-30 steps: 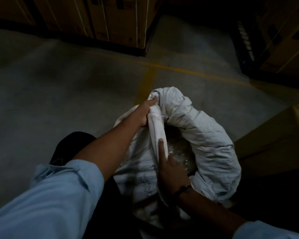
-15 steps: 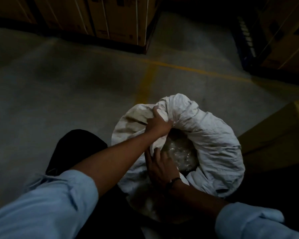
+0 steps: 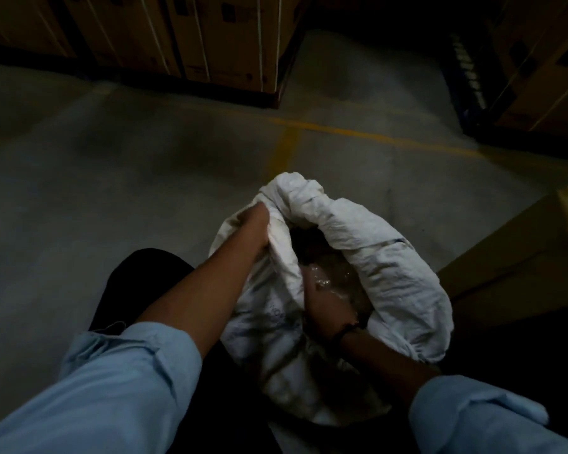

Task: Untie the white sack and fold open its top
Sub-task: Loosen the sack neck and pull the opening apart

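left hand (image 3: 259,229) pinches the crumpled white woven sack (image 3: 391,276) rim's far-left edge; right hand (image 3: 325,299) inside the mouth, fingers hidden.

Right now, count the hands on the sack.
2. The left hand grips the sack's far-left rim; the right hand is at the near rim, reaching inside the mouth. No others visible.

Single head-worn view, forward and steeply down; close above the white sack (image 3: 368,257); dim, perhaps slightly tilted
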The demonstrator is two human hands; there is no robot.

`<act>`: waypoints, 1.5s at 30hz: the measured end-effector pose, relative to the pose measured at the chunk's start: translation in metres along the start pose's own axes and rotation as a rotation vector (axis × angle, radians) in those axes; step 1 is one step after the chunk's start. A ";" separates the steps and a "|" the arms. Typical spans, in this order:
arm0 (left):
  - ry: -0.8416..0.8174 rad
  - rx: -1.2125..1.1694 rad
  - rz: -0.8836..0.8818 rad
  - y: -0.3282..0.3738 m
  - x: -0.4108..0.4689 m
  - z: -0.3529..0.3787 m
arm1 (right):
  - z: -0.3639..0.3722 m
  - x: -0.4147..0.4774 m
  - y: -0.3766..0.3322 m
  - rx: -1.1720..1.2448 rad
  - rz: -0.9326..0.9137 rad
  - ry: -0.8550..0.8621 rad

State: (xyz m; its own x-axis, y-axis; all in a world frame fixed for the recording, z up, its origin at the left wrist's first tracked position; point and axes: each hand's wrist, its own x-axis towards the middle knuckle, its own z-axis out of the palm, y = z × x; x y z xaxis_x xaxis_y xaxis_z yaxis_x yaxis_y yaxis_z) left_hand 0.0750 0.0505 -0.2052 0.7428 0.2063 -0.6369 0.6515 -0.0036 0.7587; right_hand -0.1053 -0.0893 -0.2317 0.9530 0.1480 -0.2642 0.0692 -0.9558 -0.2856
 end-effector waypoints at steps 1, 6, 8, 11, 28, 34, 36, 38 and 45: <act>0.054 0.258 0.038 0.005 -0.008 -0.001 | -0.003 -0.004 -0.004 -0.110 -0.074 -0.049; -0.024 0.825 1.100 0.020 -0.088 -0.004 | 0.004 -0.012 -0.012 -0.265 -0.184 -0.040; -0.495 0.862 0.983 0.003 -0.098 -0.005 | 0.005 -0.009 -0.009 -0.261 -0.230 -0.038; -0.805 1.217 0.720 -0.033 -0.097 -0.004 | -0.001 -0.014 -0.008 -0.184 -0.284 -0.021; -1.114 1.628 0.367 -0.068 -0.078 -0.003 | 0.034 -0.036 0.004 -0.127 -0.139 -0.095; -0.879 1.868 0.664 -0.089 -0.077 0.002 | 0.048 -0.021 0.011 -0.313 -0.250 0.067; -0.854 1.879 0.724 -0.093 -0.069 -0.003 | 0.051 -0.018 0.008 -0.263 -0.237 0.009; -0.823 1.874 0.789 -0.097 -0.064 -0.007 | 0.048 -0.019 0.003 -0.231 -0.240 -0.057; -0.832 1.770 0.704 -0.095 -0.056 -0.024 | 0.043 -0.033 0.007 -0.345 -0.279 0.004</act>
State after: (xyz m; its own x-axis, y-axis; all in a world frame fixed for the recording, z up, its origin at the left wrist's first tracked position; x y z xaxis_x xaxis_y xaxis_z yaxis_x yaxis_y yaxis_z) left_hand -0.0319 0.0634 -0.2385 0.4223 -0.6386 -0.6433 -0.6741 -0.6957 0.2482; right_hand -0.1491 -0.0900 -0.2649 0.8848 0.4122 -0.2173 0.4180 -0.9082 -0.0210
